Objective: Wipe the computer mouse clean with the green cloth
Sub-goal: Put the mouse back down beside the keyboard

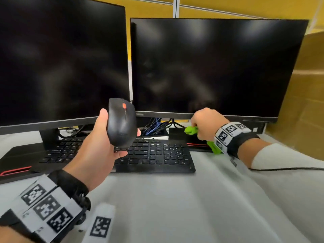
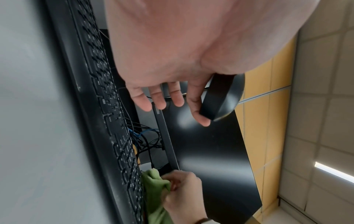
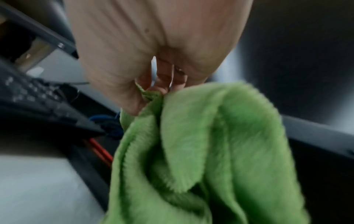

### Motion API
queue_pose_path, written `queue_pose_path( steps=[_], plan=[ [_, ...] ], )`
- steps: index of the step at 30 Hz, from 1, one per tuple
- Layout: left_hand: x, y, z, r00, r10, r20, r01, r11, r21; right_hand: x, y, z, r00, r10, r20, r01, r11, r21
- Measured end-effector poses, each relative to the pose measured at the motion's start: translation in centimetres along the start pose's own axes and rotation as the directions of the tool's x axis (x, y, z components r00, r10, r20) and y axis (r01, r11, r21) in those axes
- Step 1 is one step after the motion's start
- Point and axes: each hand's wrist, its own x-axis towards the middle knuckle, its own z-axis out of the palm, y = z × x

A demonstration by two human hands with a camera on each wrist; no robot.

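- Risk 1: the computer mouse [image 1: 121, 123] is held up in the air above the keyboard [image 1: 154, 155], w/ only the thumb and fingertips on its sides. A firm wipe could prob. knock it out of the grip and onto the keys.
- Risk 2: the green cloth [image 3: 201, 151] hangs bunched, w/ a loose tail (the cable tangle [image 1: 154, 126] behind the keyboard is near); dragging it across could snag it or sweep the counter [image 1: 175, 199].
- Left hand [image 1: 98, 146]: fingers [image 2: 197, 104] curled round the mouse; thumb on the left flank, other fingers under and on the right side. Top shell and orange scroll wheel face the head camera.
- Right hand [image 1: 206, 123]: fingers pinch a fold of the cloth, just below the right monitor [image 1: 219, 67].
- Mouse vs cloth: well apart, mouse to the left, cloth to the right; no contact yet, so wiping isn't started, I'd say.
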Motion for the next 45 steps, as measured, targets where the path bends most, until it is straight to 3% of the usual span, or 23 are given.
queue_pose_path(
  steps=[3, 6, 11, 17, 19, 22, 25, 31, 34, 36, 40, 42, 45],
  plan=[
    [-0.2, -0.3, 0.3, 1.000, -0.004, 0.006, 0.004, 1.000, 0.022, 1.1, -2.0, 1.6, 0.996, -0.091, 0.001, 0.091, 0.990, -0.107],
    [-0.3, -0.3, 1.1, 0.999, -0.001, 0.034, 0.000, 1.000, 0.021, 1.5, -3.1, 2.9, 0.987, -0.077, 0.143, 0.092, 0.991, -0.098],
    [0.3, 0.1, 4.1, 0.997, -0.033, 0.074, 0.035, 0.999, -0.018, 2.0, -1.2, 3.8, 0.957, 0.030, 0.287, -0.055, 0.995, 0.081],
    [0.8, -0.4, 7.4, 0.996, -0.069, 0.058, 0.070, 0.998, -0.005, 0.3, 3.0, 3.7, 0.928, 0.244, 0.283, -0.288, 0.949, 0.127],
    [0.7, -0.9, 7.5, 0.994, -0.083, 0.071, 0.084, 0.996, -0.014, 0.4, 2.9, 3.6, 0.932, 0.263, 0.248, -0.315, 0.928, 0.198],
    [0.8, -1.9, 7.2, 0.992, -0.103, 0.068, 0.103, 0.995, 0.004, 1.3, 1.5, 3.9, 0.949, 0.191, 0.253, -0.267, 0.911, 0.315],
    [1.2, -2.0, 6.9, 0.992, -0.104, 0.065, 0.102, 0.994, 0.026, 1.3, 1.6, 3.7, 0.943, 0.170, 0.285, -0.252, 0.926, 0.281],
    [1.3, -1.8, 5.8, 0.982, -0.089, 0.168, 0.095, 0.995, -0.025, 1.3, 4.7, 3.3, 0.898, 0.329, 0.293, -0.359, 0.932, 0.056],
    [1.3, -2.1, 5.8, 0.975, -0.065, 0.211, 0.072, 0.997, -0.024, 0.7, 3.7, 2.3, 0.934, 0.259, 0.244, -0.291, 0.951, 0.103],
    [1.2, -2.2, 5.9, 0.974, -0.064, 0.217, 0.070, 0.997, -0.020, 0.6, 3.1, 1.6, 0.958, 0.209, 0.197, -0.260, 0.925, 0.279],
    [0.8, -2.1, 5.9, 0.971, -0.090, 0.222, 0.102, 0.994, -0.046, -0.1, 1.1, -0.8, 0.991, 0.121, 0.062, -0.135, 0.804, 0.580],
    [0.6, -1.8, 5.9, 0.971, -0.095, 0.221, 0.114, 0.991, -0.073, -1.2, -0.7, -2.0, 0.999, 0.041, 0.025, -0.046, 0.695, 0.717],
    [0.1, -1.1, 6.1, 0.960, -0.128, 0.250, 0.169, 0.974, -0.148, -2.9, -4.3, -2.7, 0.998, -0.052, -0.048, 0.069, 0.600, 0.797]
  ],
)
